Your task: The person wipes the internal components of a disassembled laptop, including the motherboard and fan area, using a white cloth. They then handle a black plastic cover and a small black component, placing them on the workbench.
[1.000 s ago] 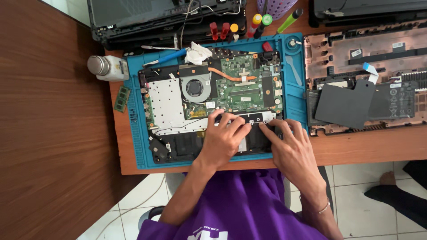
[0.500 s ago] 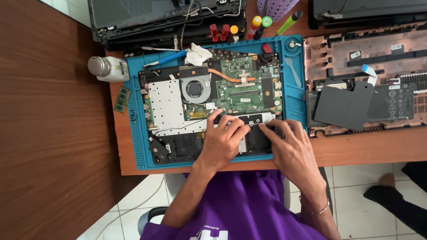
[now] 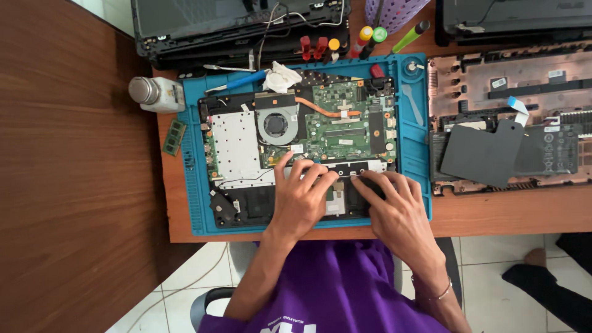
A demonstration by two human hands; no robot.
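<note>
Laptop chassis (image 3: 296, 154), stripped of its bottom cover and lying on a blue repair mat (image 3: 191, 185) at the front edge of a wooden table (image 3: 493, 216), sits under both of a person's hands, which press along the lower part of the machine just below the green motherboard (image 3: 345, 126). Risk here looks plain: the fingers work close to exposed circuitry, a thin cable and the cooling fan (image 3: 276, 123), so a slip or too much downward force could likely bend a connector, tear a ribbon or crack the board. Left hand (image 3: 302, 194) lies flat and palm down, fingers spread and slightly curled, tips touching the black strip near the board's lower edge; it grips nothing that can be seen. Right hand (image 3: 394, 200) rests just beside it, also open and palm down, fingers splayed over the dark bay at the chassis's lower right; whether anything small sits under the fingertips cannot be told. A loose memory module (image 3: 174, 137) lies off the mat near a white bottle (image 3: 157, 94), where a stray elbow might knock it to the floor. A second opened laptop base (image 3: 512, 117) lies to the right.
</note>
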